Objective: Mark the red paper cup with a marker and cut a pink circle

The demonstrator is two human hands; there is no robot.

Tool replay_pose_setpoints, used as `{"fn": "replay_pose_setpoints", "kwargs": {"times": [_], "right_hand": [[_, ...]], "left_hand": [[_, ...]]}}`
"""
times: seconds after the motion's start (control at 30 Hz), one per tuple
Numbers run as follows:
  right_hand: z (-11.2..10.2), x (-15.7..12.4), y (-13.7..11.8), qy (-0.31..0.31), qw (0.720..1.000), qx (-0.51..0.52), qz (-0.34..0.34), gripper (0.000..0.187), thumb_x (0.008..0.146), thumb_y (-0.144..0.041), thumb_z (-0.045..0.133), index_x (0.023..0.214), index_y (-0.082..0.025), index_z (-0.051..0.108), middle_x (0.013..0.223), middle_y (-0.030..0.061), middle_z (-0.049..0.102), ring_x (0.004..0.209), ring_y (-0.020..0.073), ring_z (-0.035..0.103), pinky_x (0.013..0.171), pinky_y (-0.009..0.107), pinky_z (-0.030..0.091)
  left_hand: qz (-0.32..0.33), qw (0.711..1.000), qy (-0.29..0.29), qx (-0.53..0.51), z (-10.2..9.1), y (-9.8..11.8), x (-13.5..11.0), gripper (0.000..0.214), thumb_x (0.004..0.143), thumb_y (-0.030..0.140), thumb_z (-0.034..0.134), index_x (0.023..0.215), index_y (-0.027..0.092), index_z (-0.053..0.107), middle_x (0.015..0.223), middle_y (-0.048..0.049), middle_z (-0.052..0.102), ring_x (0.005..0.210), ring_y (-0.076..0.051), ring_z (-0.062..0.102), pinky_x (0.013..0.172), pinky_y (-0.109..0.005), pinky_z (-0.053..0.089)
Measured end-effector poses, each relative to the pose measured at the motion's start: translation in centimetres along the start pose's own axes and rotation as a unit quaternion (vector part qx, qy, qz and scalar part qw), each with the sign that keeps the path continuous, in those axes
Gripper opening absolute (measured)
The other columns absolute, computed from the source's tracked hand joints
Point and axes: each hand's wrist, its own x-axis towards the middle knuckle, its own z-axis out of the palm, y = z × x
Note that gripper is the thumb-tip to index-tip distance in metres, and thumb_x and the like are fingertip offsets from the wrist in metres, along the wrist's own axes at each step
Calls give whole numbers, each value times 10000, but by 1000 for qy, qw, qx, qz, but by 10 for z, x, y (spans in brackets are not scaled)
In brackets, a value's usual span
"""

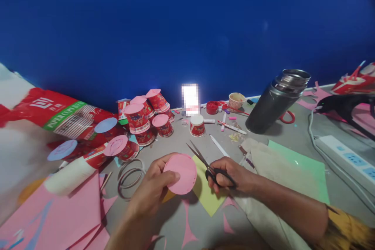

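Observation:
My left hand (152, 187) is closed on a round pink paper disc (181, 173), which it holds up over the grey table. My right hand (227, 175) grips black-handled scissors (205, 162); their blades are parted and point up and left, just right of the disc. A yellow-green paper sheet (206, 193) lies under both hands. Pink paper offcuts (187, 226) lie on the table near me.
Red paper cups topped with pink discs (146, 115) are piled at the back left beside a red bag (58, 115). Pink sheets (58, 218), a wire ring (130, 175), a steel flask (277, 99), a power strip (348, 160), green paper (304, 168) and markers (231, 127) surround the hands.

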Motion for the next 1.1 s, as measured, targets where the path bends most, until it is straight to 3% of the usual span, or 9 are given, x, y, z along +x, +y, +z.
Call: {"fn": "replay_pose_setpoints", "kwargs": {"times": [0.1,0.3,0.43,0.53,1.1], "right_hand": [[-7,-5,2,-32,999,-13,37,708,607,-785,930,793,-134,727,687,23,684,624,120,601,588,217,454],[-15,-8,-4,-84,993,-25,77,799,558,-881,901,783,-143,695,679,3,658,578,100,545,539,207,422],[-17,-7,2,-95,991,-40,84,825,540,-907,887,768,-142,681,671,9,667,568,107,569,531,206,428],[-18,-7,6,-96,990,-47,95,813,532,-891,902,773,-145,685,664,10,680,553,112,584,517,202,421],[-14,-5,0,-72,990,-98,77,695,612,-799,921,706,-155,679,602,-34,611,540,85,476,495,192,339]], "left_hand": [[-38,998,-50,11,-4,-4,8,386,484,250,850,851,138,805,685,-56,741,574,-180,642,546,-252,508],[-66,995,-71,26,-5,-12,7,356,499,227,826,843,133,815,688,-71,771,518,-156,626,471,-221,487],[-70,988,-134,24,-6,-15,4,345,568,238,753,880,110,830,565,-57,719,367,-109,502,367,-193,371],[-70,984,-161,36,-8,-15,4,327,576,235,733,862,107,828,536,-64,712,354,-117,514,361,-188,369],[-79,982,-164,43,-4,-13,5,267,568,255,722,776,108,806,501,-68,694,335,-108,503,351,-189,402]]}}
